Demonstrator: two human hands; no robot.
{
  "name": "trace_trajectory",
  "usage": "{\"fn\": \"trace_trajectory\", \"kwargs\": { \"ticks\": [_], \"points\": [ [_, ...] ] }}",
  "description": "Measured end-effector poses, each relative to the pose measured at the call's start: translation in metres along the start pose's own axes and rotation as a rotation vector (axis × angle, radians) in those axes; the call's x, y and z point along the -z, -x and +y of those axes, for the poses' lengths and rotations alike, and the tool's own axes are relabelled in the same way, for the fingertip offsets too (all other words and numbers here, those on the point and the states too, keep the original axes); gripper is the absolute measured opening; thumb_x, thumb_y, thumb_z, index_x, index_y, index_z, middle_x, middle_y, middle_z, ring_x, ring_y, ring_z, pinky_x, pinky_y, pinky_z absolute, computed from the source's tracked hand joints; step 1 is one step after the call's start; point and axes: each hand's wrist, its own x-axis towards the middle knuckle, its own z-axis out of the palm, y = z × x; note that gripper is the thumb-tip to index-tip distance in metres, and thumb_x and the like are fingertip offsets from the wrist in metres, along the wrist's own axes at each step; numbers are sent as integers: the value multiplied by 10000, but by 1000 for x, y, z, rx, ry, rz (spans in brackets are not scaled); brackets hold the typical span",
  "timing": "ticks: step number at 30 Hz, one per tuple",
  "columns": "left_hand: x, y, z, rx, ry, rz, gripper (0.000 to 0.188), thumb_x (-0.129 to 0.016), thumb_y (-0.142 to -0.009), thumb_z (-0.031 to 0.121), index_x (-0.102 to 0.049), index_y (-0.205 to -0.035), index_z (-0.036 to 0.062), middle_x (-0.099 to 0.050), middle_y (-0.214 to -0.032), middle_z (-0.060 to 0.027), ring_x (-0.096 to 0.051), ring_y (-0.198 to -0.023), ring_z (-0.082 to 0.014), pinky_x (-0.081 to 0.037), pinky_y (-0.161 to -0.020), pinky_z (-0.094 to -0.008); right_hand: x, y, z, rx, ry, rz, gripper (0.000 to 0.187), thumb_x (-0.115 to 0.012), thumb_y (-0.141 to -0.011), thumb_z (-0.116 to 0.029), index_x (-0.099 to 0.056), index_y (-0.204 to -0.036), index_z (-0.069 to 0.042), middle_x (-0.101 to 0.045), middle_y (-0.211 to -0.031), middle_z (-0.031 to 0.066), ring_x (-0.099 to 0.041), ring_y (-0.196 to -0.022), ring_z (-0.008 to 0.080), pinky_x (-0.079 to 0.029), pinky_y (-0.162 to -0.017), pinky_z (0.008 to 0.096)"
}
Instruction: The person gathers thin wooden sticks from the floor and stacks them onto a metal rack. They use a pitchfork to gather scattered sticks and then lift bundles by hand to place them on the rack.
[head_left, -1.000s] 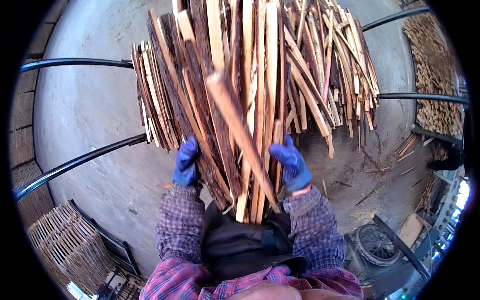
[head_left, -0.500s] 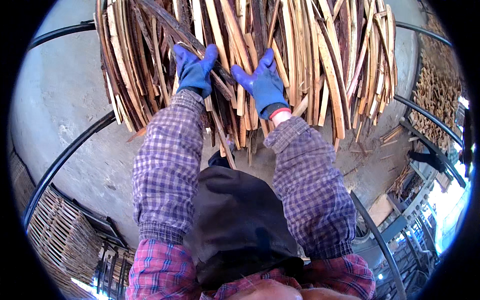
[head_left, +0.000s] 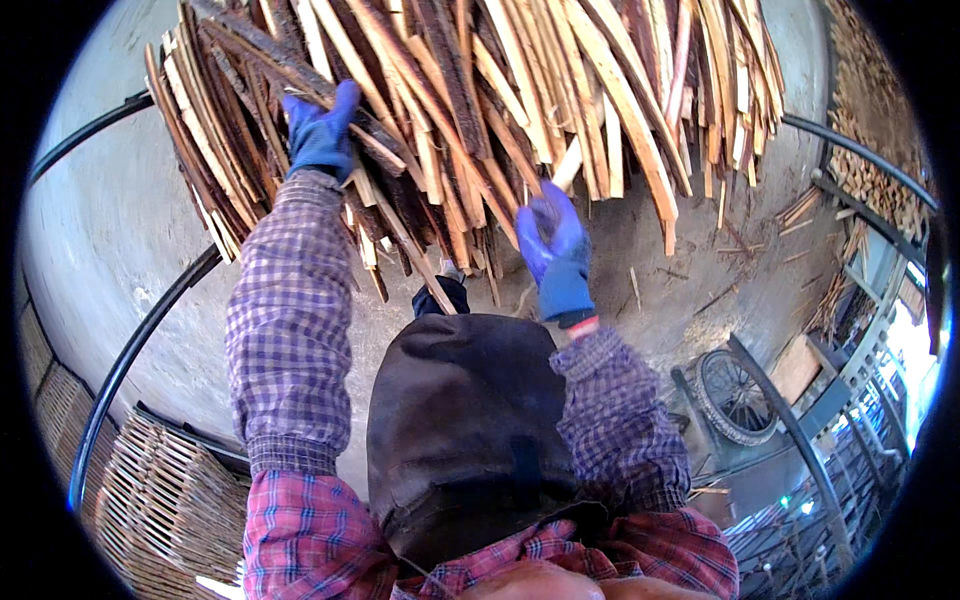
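A wide heap of long wood strips (head_left: 440, 120), some pale and some with dark bark, lies across the top of the view, ends toward me. My left hand (head_left: 320, 135), in a blue-purple glove, is at the left part of the heap. Its thumb and fingers lie either side of a dark bark-edged wood strip (head_left: 270, 62) that slants over the others. My right hand (head_left: 555, 245), gloved alike, hovers just off the strips' near ends, fingers curved and thumb apart, with nothing visible in it. A short pale strip end (head_left: 568, 166) juts out just beyond its fingertips.
Curved black bars (head_left: 135, 350) run along both sides. Stacked wood slats (head_left: 165, 490) stand lower left. To the right are a spoked wheel (head_left: 738, 397), loose sticks on the concrete floor (head_left: 660, 330) and a large wood pile (head_left: 880, 150). A dark apron (head_left: 465, 410) covers my lap.
My right hand has drawn back toward me from the heap, its spread fingers now curved. My left hand stays at the dark strip. The view has shifted, so the heap appears farther left and higher.
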Motion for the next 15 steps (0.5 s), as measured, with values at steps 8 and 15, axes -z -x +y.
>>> {"fn": "trace_trajectory", "kwargs": {
  "ticks": [8, 15],
  "points": [
    [12, 80, 76, 163, 72, -56, 454, -627, -843, 350, -545, -1050, -45, -583, -1026, -124, -536, -914, -209, -432, -804, -336, 60, 50, 159, -560, -381, 279, 439, -705, -782, -266, -565, -1102, 1, -634, -902, 114, -572, -755, 179, -467, -707, 313],
    [-7, 290, 34, 181, 199, 286, 565, -612, -865, 217, -354, -1300, -36, -460, -1255, -149, -488, -1105, -225, -386, -973, -341, 46, 35, 272, -550, -649, 213, 425, -669, -813, -274, -569, -1117, 5, -617, -1002, 105, -548, -922, 202, -433, -831, 313]
  ]
}}
